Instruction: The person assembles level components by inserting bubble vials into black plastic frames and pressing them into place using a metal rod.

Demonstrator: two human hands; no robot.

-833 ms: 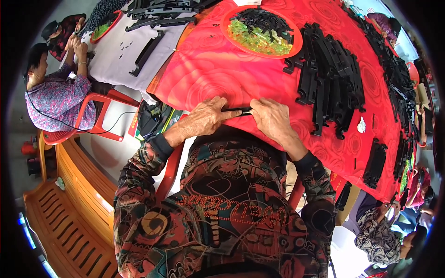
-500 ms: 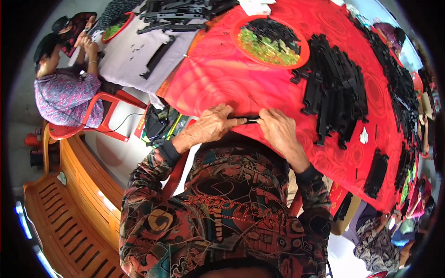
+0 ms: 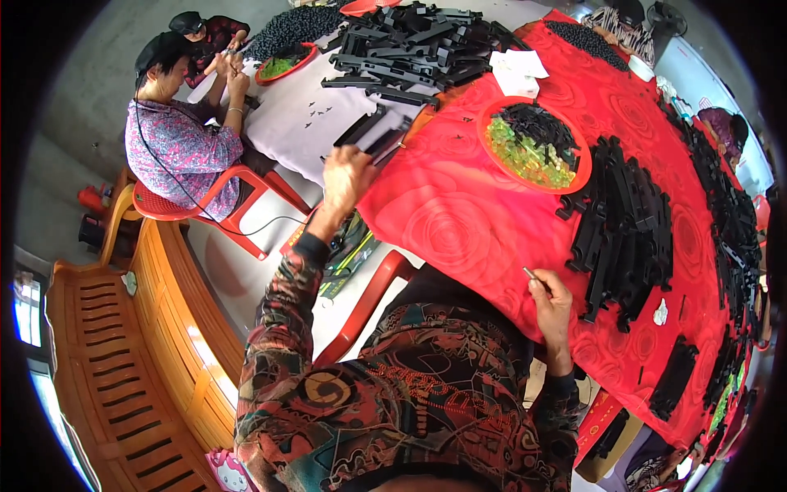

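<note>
My left hand (image 3: 348,174) reaches over the edge of the pale cloth at left. Its curled fingers are smeared by motion, at the near end of a long black plastic strip (image 3: 390,141). Whether they still grip that strip cannot be made out. Another black strip (image 3: 358,125) lies just beyond it on the cloth. Above the red cloth's near edge, my right hand (image 3: 552,308) pinches a short, thin, dark rod (image 3: 529,272) between thumb and forefinger. To its right spreads a pile of notched black plastic strips (image 3: 623,234).
An orange-red basin (image 3: 584,170) holds black and yellow-green small parts. More black strips (image 3: 410,51) heap on the pale cloth, beside a white box (image 3: 518,74). A person in a patterned top (image 3: 176,152) sits at left on a red chair (image 3: 246,234). A wooden bench (image 3: 123,369) stands lower left.
My hands, together on a black piece before, are now apart. The left has swung out to the pale cloth; the right has moved right and nearer. The whole view has shifted.
</note>
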